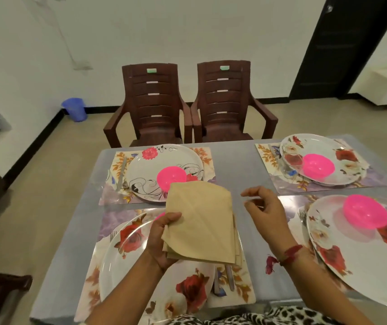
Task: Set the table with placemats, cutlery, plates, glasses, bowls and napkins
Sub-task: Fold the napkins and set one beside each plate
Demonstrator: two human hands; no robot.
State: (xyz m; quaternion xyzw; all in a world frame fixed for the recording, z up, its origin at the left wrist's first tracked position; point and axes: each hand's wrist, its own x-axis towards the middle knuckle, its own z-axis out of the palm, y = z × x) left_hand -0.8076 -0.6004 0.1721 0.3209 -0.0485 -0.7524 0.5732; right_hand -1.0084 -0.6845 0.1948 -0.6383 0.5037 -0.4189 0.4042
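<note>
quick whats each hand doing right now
Left hand: grips the stack of napkins.
Right hand: fingers loosely curled, holds nothing.

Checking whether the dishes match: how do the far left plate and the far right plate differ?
The far left plate is white with black swirls and a pink flower; the far right plate is covered in roses. The left plate's bowl sits at its near edge; the right plate's bowl sits nearer its middle. Both bowls are pink.
</note>
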